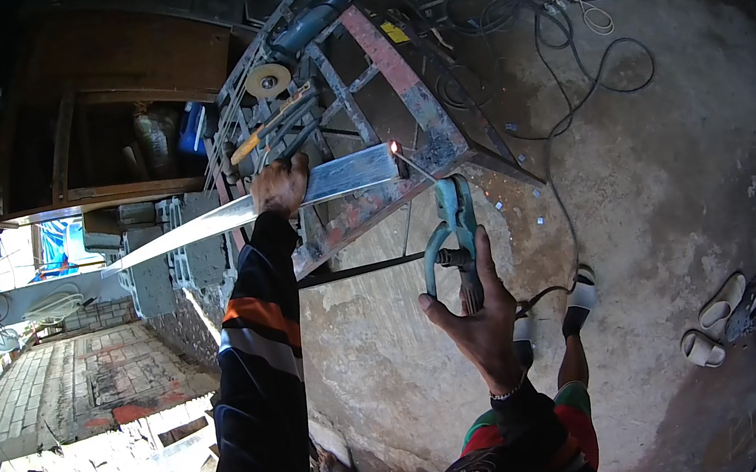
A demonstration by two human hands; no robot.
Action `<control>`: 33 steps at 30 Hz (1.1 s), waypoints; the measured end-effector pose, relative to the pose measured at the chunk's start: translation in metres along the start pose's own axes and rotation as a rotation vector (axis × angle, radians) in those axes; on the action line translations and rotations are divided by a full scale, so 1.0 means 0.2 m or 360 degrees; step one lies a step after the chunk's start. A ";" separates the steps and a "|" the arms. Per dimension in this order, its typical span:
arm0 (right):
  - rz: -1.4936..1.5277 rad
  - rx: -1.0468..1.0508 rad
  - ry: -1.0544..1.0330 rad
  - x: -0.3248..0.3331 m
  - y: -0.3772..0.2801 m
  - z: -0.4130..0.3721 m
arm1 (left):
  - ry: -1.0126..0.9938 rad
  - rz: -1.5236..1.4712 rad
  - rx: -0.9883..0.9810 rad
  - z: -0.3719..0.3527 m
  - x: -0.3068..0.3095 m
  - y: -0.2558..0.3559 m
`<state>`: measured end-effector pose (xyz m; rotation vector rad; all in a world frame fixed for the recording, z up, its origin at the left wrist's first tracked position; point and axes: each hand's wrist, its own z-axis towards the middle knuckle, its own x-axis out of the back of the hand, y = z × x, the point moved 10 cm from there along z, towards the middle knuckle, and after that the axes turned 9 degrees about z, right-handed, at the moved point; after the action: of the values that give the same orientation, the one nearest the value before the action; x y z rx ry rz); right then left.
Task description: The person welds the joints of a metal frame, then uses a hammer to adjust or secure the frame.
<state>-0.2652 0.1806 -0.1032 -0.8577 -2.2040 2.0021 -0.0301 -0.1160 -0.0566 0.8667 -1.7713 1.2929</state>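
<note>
My left hand [280,188] is closed round a long, shiny rectangular metal tube [348,175], which lies across a paint-spattered metal frame [395,68]. In my right hand [487,338] is a teal welding electrode holder [460,212], with the thumb and index finger stretched along it. A thin electrode [416,164] runs from its jaws to the tube's right end, where a small orange-white glow [395,147] shows. Part of the holder's grip is hidden in my palm.
An angle grinder [313,25] with a disc [267,80] and a yellow-handled tool [257,139] rest on the frame. Black cable [564,95] loops over the concrete floor [649,181]. Sandals [712,320] lie at the right. Concrete blocks [149,269] stand at the left.
</note>
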 end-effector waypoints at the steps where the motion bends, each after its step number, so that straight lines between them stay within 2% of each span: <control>1: 0.0000 0.0000 0.0000 0.00 0.00 0.00 | 0.0017 0.0015 -0.0015 0.01 -0.01 0.00; 3: 0.0037 -0.0006 -0.0013 0.00 0.00 0.01 | 0.0198 0.0347 -0.0228 -0.02 0.00 0.08; 4: 0.0036 -0.0007 -0.0013 0.00 0.00 0.01 | 0.0140 0.0220 -0.0206 0.00 -0.01 0.04; 5: 0.0003 0.0029 0.0001 0.00 0.00 0.00 | 0.0117 0.0308 -0.0252 0.00 -0.03 0.04; 7: -0.0032 0.0065 0.0014 0.00 0.00 0.00 | 0.0281 0.0343 -0.0258 -0.01 -0.02 0.06; 10: -0.0045 0.0057 0.0007 0.00 0.00 0.00 | 0.0252 0.0415 -0.0322 -0.01 -0.04 0.07; 11: -0.0034 0.0043 0.0004 0.00 0.00 0.00 | 0.0085 0.0188 -0.0123 -0.01 -0.01 0.02; 12: -0.0022 0.0029 0.0000 0.00 0.00 0.00 | 0.0085 0.0188 -0.0123 -0.02 0.03 0.05; 14: 0.0126 0.0033 0.0043 0.01 0.00 -0.03 | -0.0060 0.0045 0.0137 -0.03 0.03 0.00; 15: 0.0274 0.0040 0.0086 0.02 0.00 -0.03 | -0.0066 0.0004 0.0099 -0.02 0.01 0.00; 17: 0.0179 0.0065 0.0086 0.04 -0.02 -0.03 | 0.0021 0.0031 0.0188 0.01 -0.07 -0.09; 20: 0.0187 -0.0020 0.0057 0.03 0.00 -0.03 | 0.0076 -0.0067 0.0103 -0.02 0.02 -0.01; 24: 0.0166 -0.0011 0.0043 0.02 0.01 -0.02 | 0.0016 -0.0168 0.0201 0.02 -0.06 -0.08; 33: 0.0038 0.0073 0.0028 0.00 0.00 -0.02 | 0.0062 -0.0101 0.0076 0.04 -0.07 -0.06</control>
<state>-0.2648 0.1840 -0.1026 -0.8967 -2.1401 2.0390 -0.0133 -0.1249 -0.0653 0.9116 -1.6755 1.3069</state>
